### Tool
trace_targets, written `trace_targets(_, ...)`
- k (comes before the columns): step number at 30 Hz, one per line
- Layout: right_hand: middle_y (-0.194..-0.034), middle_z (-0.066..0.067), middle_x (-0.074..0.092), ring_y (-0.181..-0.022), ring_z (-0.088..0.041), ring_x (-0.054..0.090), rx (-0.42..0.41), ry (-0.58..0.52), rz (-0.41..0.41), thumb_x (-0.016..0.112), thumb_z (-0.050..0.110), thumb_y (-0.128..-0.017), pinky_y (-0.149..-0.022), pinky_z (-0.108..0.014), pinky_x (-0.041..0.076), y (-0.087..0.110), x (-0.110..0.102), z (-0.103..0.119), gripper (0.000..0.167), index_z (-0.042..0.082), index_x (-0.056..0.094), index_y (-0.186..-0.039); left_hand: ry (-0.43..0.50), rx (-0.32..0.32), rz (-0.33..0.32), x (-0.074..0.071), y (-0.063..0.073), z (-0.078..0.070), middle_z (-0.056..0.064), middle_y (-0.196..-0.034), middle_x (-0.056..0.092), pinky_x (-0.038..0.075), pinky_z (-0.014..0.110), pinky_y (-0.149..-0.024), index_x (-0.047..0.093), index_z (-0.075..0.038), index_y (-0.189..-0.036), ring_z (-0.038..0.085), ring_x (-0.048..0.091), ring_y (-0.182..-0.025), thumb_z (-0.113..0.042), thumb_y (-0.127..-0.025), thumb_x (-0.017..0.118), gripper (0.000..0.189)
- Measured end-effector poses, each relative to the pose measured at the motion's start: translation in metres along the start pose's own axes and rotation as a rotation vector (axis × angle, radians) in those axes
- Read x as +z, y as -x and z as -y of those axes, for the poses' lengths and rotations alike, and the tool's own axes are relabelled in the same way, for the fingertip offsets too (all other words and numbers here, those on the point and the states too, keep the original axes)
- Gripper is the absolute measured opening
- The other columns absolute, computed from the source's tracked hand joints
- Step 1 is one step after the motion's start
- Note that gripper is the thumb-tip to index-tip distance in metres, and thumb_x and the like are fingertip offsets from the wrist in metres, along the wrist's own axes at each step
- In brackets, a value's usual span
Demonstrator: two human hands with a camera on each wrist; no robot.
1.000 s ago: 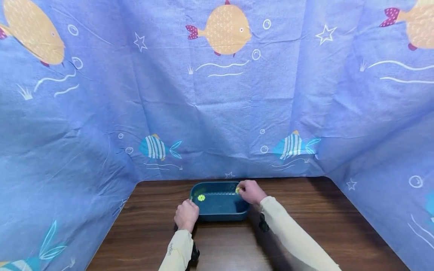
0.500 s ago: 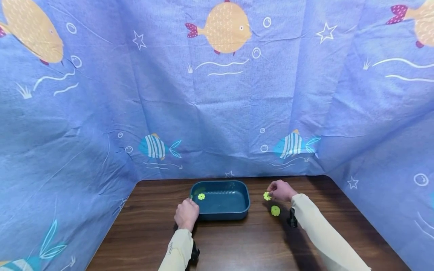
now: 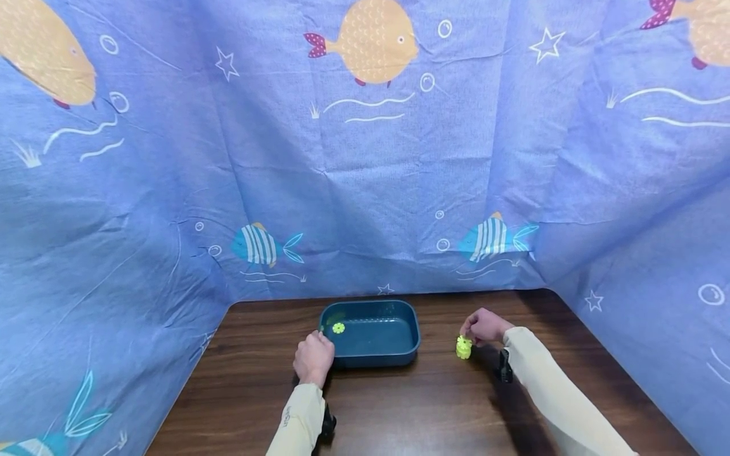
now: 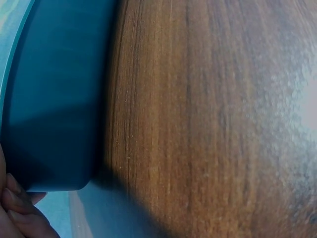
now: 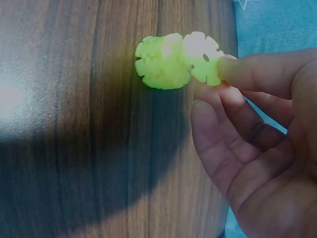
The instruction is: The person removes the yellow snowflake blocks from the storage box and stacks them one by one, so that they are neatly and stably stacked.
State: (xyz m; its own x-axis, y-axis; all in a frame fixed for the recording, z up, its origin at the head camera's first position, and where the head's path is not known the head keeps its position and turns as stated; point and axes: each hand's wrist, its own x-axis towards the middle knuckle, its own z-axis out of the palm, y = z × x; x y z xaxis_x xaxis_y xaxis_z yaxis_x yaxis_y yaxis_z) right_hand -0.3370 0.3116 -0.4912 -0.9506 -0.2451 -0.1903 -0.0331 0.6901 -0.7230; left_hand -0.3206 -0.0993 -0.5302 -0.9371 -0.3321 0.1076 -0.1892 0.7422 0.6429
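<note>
A dark teal rectangular tray (image 3: 373, 362) stands on the wooden table. My left hand (image 3: 314, 356) grips its front left corner; in the left wrist view, fingertips (image 4: 22, 210) curl at the end of the tray wall. Inside the tray, near its left end, lies one yellow-green flower-shaped disc (image 3: 339, 328). To the right of the tray, my right hand (image 3: 487, 325) pinches another such notched disc (image 5: 202, 57) between thumb and fingers. That disc is right at a short stack of like discs (image 5: 161, 67) on the table; whether they touch is unclear.
Brown wooden tabletop (image 3: 393, 411) surrounds the tray and stack. A blue fish-print cloth (image 3: 371, 190) hangs behind and along both sides of the table. Glare whitens part of the wood in both wrist views.
My right hand has moved from the tray's right end, out to the right and down to the stack, still pinching a disc. The left hand stays on the tray.
</note>
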Motion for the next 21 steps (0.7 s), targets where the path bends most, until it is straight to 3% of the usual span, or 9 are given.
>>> trace_targets(5,-0.068,0.000,0.061,-0.058,-0.010,0.051,-0.031,-0.029,0.021,0.048,-0.010,-0.074,-0.056,-0.025,0.048,0.000,0.001,-0.005,0.024,-0.008,0.070,-0.084,-0.002,0.004,-0.006,0.000,-0.001,0.000,0.025,-0.093,0.071,0.053,0.057,-0.069,0.069,-0.002,-0.088,0.043,0.067,-0.082,-0.025,-0.102,0.045,0.036)
trace_targets(9,-0.065,0.001,0.058,-0.057,-0.010,0.050,-0.046,-0.041,0.023,0.045,-0.010,-0.076,-0.056,-0.024,0.046,0.000,0.004,-0.007,0.026,-0.009,0.070,-0.085,-0.007,0.001,-0.002,0.000,0.000,0.000,0.025,-0.093,0.071,0.053,0.057,-0.068,0.069,-0.003,-0.087,0.042,0.067,-0.082,-0.025,-0.102,0.044,0.036)
trace_targets(21,-0.074,-0.001,0.063,-0.061,-0.012,0.052,0.023,-0.028,-0.011,0.056,-0.005,-0.083,-0.057,-0.027,0.047,-0.004,0.009,-0.013,0.016,-0.005,0.072,-0.087,-0.002,-0.001,0.006,0.000,0.000,-0.001,0.024,-0.093,0.071,0.052,0.056,-0.068,0.068,-0.003,-0.089,0.042,0.067,-0.082,-0.024,-0.103,0.045,0.034)
